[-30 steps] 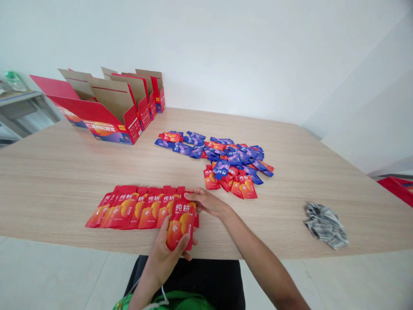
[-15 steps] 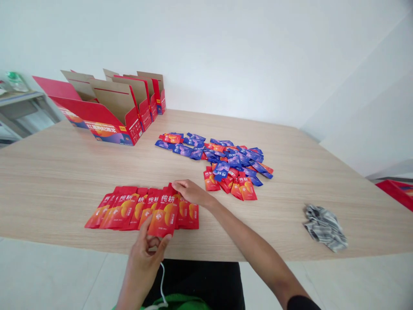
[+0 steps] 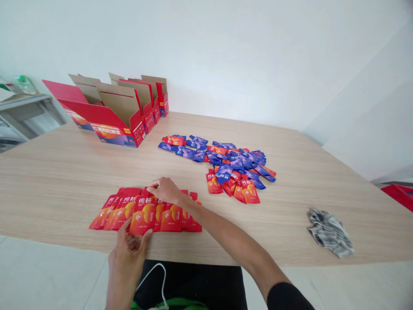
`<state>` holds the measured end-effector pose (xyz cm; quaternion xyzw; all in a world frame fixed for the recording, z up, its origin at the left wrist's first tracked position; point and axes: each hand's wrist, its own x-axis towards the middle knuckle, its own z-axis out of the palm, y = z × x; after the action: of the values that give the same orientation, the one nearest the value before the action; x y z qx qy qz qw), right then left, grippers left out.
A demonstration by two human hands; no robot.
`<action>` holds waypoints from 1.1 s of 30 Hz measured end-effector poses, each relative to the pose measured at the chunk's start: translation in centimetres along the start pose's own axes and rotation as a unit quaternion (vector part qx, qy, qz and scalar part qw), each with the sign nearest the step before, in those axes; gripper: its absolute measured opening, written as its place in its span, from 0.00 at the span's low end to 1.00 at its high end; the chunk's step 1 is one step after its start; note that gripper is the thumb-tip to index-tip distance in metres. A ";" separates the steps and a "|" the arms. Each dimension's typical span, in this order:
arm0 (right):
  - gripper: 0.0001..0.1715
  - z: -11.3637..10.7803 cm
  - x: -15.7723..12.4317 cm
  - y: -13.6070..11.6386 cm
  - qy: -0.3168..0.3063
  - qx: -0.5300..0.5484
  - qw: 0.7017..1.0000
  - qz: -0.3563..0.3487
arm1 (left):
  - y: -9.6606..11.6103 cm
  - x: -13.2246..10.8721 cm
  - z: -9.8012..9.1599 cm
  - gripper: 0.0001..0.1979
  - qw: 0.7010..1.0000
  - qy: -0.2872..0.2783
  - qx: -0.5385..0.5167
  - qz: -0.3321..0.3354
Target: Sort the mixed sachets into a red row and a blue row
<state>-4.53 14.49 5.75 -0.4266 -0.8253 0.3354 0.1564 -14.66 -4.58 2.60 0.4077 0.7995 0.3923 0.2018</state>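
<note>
My left hand (image 3: 127,256) pinches the lower edge of a red pouch (image 3: 143,214) with an orange fruit print. At the pouch's top edge, the fingers of my right hand (image 3: 165,190) are closed on it, its forearm crossing over from the right. Under and around this pouch lies an overlapping row of similar red pouches (image 3: 174,217) near the table's front edge. Farther back is a mixed pile of blue pouches (image 3: 237,162) and red pouches (image 3: 249,191), several partly covered by others.
Several open red cartons (image 3: 118,135) stand at the back left of the wooden table (image 3: 80,168), flaps up. A crumpled striped cloth (image 3: 331,233) lies at the right. A red box (image 3: 398,196) shows at the right edge. A white cable (image 3: 164,275) hangs by my lap.
Both hands have moved left along the row with the red pouch, which now lies lower over the row's middle. The whole view has shifted slightly.
</note>
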 end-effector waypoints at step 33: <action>0.26 -0.6 3.4 -0.7 -0.151 -0.125 0.977 0.085 | 1.2 -1.2 0.1 0.39 0.997 0.004 0.068 0.033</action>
<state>-6.65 17.20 6.58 -0.4559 -0.8353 0.3025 -0.0541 -13.31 -5.03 3.50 0.4451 0.8112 0.3452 0.1572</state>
